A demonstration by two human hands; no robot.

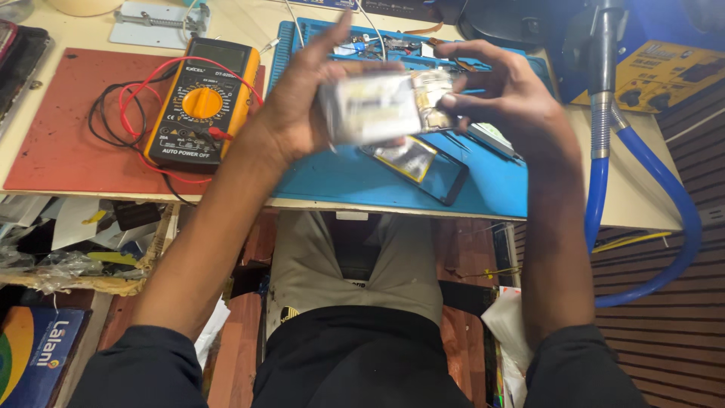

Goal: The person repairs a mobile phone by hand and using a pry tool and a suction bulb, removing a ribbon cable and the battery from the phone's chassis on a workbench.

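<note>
Hands (302,106) raised around silvery pack (381,106)

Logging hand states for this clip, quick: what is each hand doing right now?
Left hand: closed around the left side of a blurred silvery flat device, held above the blue mat.
Right hand: fingers gripping the same device's right end.

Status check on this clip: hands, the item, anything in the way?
Left hand and right hand both grip a blurred silvery flat part, raised above the blue mat. Opened phone lies beneath. Nothing between hands and part.
</note>
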